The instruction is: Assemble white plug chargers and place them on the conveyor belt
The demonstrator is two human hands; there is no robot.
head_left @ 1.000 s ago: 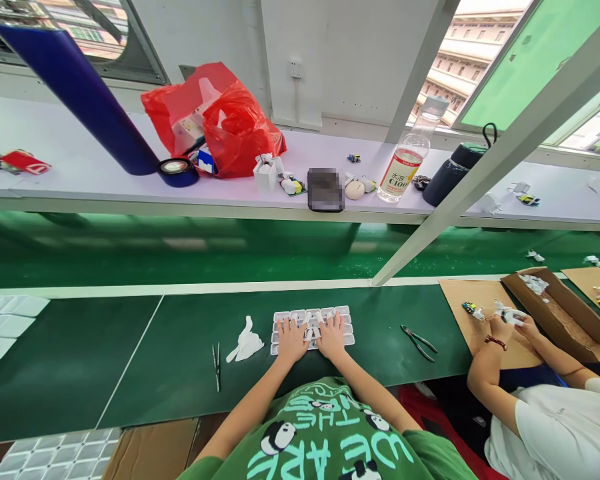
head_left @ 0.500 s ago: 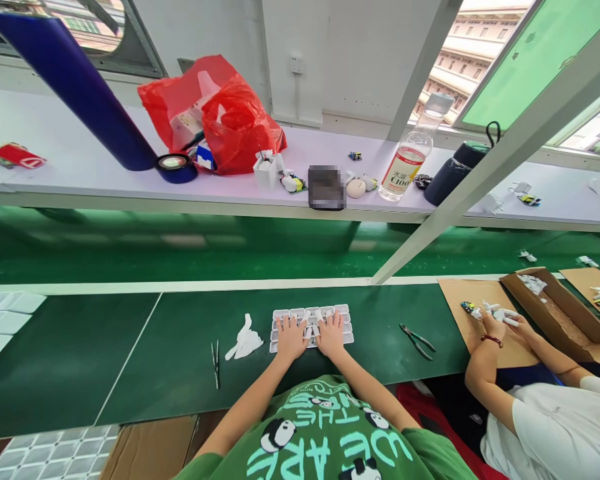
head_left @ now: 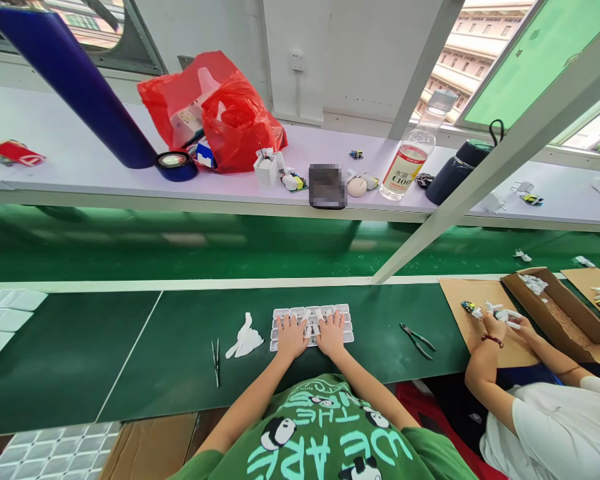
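Observation:
A white plastic tray with rows of small compartments point(head_left: 349, 327) lies on the green bench in front of me. My left hand point(head_left: 293, 337) rests flat on its left half, fingers spread. On the right half lies my right hand point(head_left: 331, 335), also flat with the fingers apart. White coverings show on a digit of each hand near the middle. Most of what is in the compartments is hidden or too small to tell. Left of the tray are a crumpled white piece point(head_left: 246, 337) and metal tweezers point(head_left: 215, 363). Green-handled pliers point(head_left: 417, 341) lie to the right.
A co-worker's hands point(head_left: 503, 320) hold small white parts over cardboard point(head_left: 460, 300), beside an open carton point(head_left: 560, 313). Stacked white trays point(head_left: 0, 320) stand far left. Above the bench, a shelf carries a red bag point(head_left: 240, 127), a bottle point(head_left: 405, 163) and a dark flask point(head_left: 455, 175). A slanted post point(head_left: 415, 247) crosses the right.
Both my hands stay on the tray in the same pose. The view has shifted very slightly, and the co-worker's hands have moved a little.

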